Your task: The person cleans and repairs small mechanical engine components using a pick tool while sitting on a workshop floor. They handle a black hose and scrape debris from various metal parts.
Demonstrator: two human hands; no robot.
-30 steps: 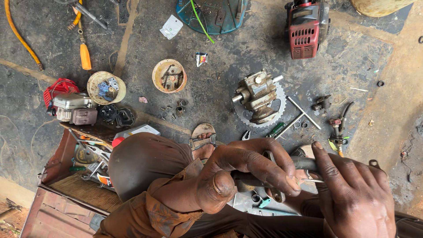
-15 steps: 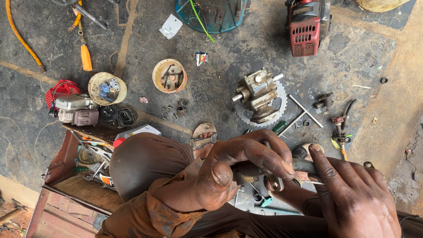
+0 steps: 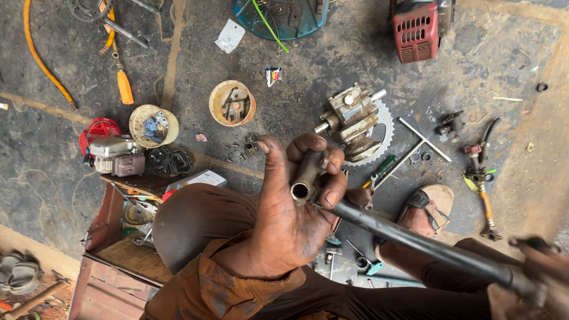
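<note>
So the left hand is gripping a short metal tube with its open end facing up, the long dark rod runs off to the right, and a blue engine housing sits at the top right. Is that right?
Not quite: the engine housing at the top right is red, not blue, as the head view shows. The rest holds: the left hand grips the short metal tube, open end up, and the long dark rod runs off to the right.

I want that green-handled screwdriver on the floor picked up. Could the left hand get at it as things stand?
Probably not yet: the left hand is wrapped around a short metal tube, though the green-handled screwdriver lies uncovered just beyond.
</note>
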